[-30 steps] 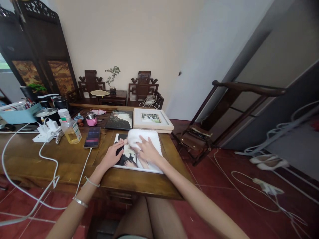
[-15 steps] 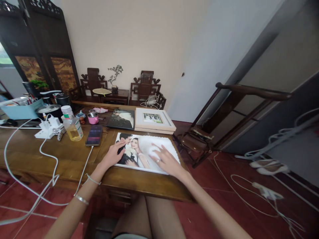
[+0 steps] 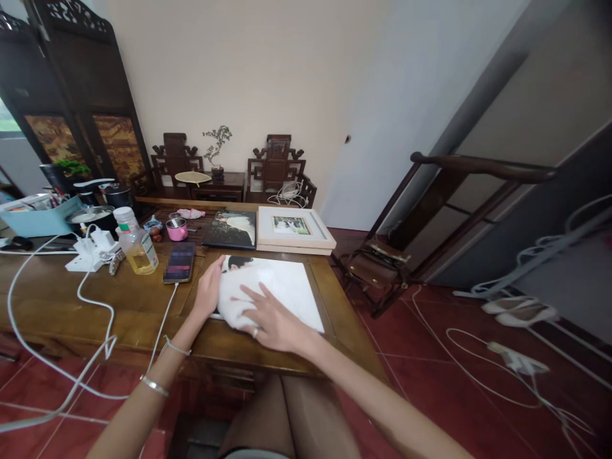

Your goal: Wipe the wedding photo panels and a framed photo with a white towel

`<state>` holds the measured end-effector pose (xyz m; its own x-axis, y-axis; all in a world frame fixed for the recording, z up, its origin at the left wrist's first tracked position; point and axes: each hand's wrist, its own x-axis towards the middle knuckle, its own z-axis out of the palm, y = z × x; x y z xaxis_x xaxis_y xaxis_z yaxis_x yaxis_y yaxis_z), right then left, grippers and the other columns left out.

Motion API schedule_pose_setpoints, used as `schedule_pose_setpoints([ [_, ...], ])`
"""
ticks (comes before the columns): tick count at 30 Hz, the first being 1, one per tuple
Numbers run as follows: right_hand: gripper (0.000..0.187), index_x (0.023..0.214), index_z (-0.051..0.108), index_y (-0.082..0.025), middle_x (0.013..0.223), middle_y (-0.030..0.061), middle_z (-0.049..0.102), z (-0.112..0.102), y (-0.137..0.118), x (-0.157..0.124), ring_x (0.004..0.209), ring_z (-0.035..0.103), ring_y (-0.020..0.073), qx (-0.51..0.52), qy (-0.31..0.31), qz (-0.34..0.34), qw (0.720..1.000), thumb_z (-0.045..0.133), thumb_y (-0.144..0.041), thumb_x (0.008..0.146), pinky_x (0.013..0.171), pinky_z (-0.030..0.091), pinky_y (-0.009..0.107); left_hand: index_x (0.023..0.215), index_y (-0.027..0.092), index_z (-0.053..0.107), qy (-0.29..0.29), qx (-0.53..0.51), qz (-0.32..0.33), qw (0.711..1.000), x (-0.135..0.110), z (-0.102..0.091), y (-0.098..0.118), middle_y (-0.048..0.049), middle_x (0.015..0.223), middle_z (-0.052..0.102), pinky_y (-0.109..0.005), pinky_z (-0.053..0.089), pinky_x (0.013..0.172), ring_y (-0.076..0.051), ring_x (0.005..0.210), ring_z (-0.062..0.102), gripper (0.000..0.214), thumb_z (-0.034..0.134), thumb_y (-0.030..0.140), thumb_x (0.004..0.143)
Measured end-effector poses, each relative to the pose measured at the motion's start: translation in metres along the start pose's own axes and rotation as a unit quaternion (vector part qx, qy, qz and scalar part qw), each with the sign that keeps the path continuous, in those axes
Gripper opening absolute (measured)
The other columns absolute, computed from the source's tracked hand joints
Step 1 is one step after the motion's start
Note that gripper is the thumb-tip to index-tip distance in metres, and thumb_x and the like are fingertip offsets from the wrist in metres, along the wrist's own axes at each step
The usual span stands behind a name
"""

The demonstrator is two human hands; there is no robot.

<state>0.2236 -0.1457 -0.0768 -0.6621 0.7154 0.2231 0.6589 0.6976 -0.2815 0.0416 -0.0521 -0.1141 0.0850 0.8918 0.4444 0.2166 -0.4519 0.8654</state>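
A wedding photo panel (image 3: 301, 290) lies flat on the wooden table in front of me. A white cloth (image 3: 234, 296) is spread over its left part and hides most of the pictured couple; dark hair shows above the cloth. My right hand (image 3: 275, 322) presses on the cloth from above with fingers spread, a ring on one finger. At the panel's left edge rests my left hand (image 3: 209, 292), its fingers stretched along the edge and partly hidden from view.
Behind the panel lie a dark photo album (image 3: 232, 229) and a white framed picture (image 3: 296, 229). To the left are a phone (image 3: 179, 262) on a charging cable, a bottle of yellow liquid (image 3: 138, 245), a pink cup (image 3: 176, 229) and a power strip (image 3: 88, 255). A wooden chair (image 3: 377, 261) stands right.
My right hand and the cloth have moved left across the panel, covering the couple and uncovering the white right side. My left hand has shifted from the panel's surface to its left edge.
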Motion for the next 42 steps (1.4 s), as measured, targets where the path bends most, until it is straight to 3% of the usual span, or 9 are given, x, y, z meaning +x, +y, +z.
schedule_pose_setpoints([
  [8,0.034,0.105,0.065,-0.017,0.144,0.0141,0.039,-0.015,0.010,-0.053,0.138,0.022,0.0271,-0.024,0.047,0.138,0.989,0.045,-0.041,0.091,0.112,0.015,0.054,0.133,0.032,0.038,0.000,-0.245,-0.271,0.931,0.010,-0.022,0.024,-0.0124,0.146,0.033,-0.049,0.050,0.085,-0.033,0.118,0.053,0.051,0.043,0.050,0.086],
  [14,0.025,0.103,0.064,-0.018,0.149,0.0127,0.029,-0.010,-0.021,-0.028,0.140,0.012,0.0332,-0.079,0.164,0.122,0.976,0.059,-0.027,0.080,0.109,0.019,0.058,0.137,0.031,0.031,-0.057,-0.250,-0.169,0.952,0.007,-0.032,0.098,-0.0099,0.142,0.037,-0.048,0.048,0.091,-0.032,0.116,0.054,0.057,0.033,0.059,0.087],
  [19,0.020,0.090,0.065,-0.018,0.112,0.0155,0.064,-0.028,-0.025,-0.016,0.112,0.055,0.0307,-0.055,0.314,0.137,0.938,0.053,-0.014,0.075,0.092,0.046,0.042,0.135,0.032,0.035,-0.033,-0.250,-0.091,0.963,0.006,-0.020,0.114,-0.0072,0.139,0.042,-0.047,0.047,0.094,-0.031,0.121,0.051,0.054,0.033,0.059,0.088],
  [22,0.013,0.074,0.064,-0.016,0.068,0.0073,0.066,-0.049,-0.012,-0.018,0.071,0.064,0.0251,0.036,0.465,0.229,0.854,0.060,-0.029,0.076,0.070,0.054,0.039,0.133,0.028,0.037,-0.028,-0.205,-0.134,0.969,-0.003,-0.005,0.087,-0.0098,0.144,0.038,-0.045,0.047,0.095,-0.031,0.130,0.041,0.053,0.045,0.053,0.086],
  [25,0.026,0.081,0.064,-0.013,0.073,0.0048,0.067,-0.061,0.006,-0.018,0.068,0.064,0.0216,0.234,0.603,0.277,0.710,0.070,-0.035,0.069,0.066,0.055,0.037,0.137,0.024,0.031,-0.012,-0.140,-0.256,0.957,-0.020,0.012,0.058,-0.0167,0.145,0.036,-0.044,0.044,0.097,-0.031,0.133,0.036,0.066,0.061,0.044,0.080],
  [28,0.042,0.101,0.062,-0.013,0.094,0.0066,0.069,-0.052,0.022,-0.016,0.084,0.065,0.0221,0.437,0.647,0.264,0.567,0.074,-0.029,0.065,0.076,0.055,0.038,0.134,0.022,0.035,-0.048,-0.238,-0.278,0.929,-0.036,0.028,0.047,-0.0152,0.135,0.050,-0.042,0.048,0.094,-0.029,0.122,0.051,0.063,0.063,0.039,0.080],
  [31,0.052,0.111,0.058,-0.016,0.105,0.0073,0.068,-0.031,0.032,-0.020,0.093,0.065,0.0242,0.529,0.623,0.291,0.498,0.074,-0.028,0.063,0.083,0.054,0.042,0.119,0.018,0.050,-0.018,-0.307,-0.259,0.916,-0.042,0.037,0.050,-0.0138,0.129,0.056,-0.039,0.051,0.091,-0.028,0.115,0.057,0.049,0.062,0.044,0.080],
  [38,0.073,0.104,0.064,-0.017,0.106,0.0121,0.068,-0.020,0.056,-0.067,0.112,0.057,0.0292,0.556,0.471,0.245,0.640,0.020,-0.072,0.083,0.092,0.046,0.052,0.107,0.014,0.058,-0.005,-0.276,-0.265,0.924,-0.025,0.016,0.051,-0.0130,0.114,0.066,-0.033,0.055,0.076,-0.027,0.095,0.066,0.052,0.075,0.041,0.066],
  [42,0.052,0.094,0.064,-0.018,0.099,0.0110,0.070,-0.036,0.079,-0.079,0.102,0.062,0.0299,0.554,0.492,0.272,0.614,0.048,-0.064,0.077,0.089,0.048,0.052,0.098,0.012,0.062,-0.041,-0.248,-0.277,0.928,-0.012,0.005,0.042,-0.0104,0.093,0.072,-0.028,0.052,0.061,-0.022,0.072,0.068,0.051,0.077,0.044,0.062],
])
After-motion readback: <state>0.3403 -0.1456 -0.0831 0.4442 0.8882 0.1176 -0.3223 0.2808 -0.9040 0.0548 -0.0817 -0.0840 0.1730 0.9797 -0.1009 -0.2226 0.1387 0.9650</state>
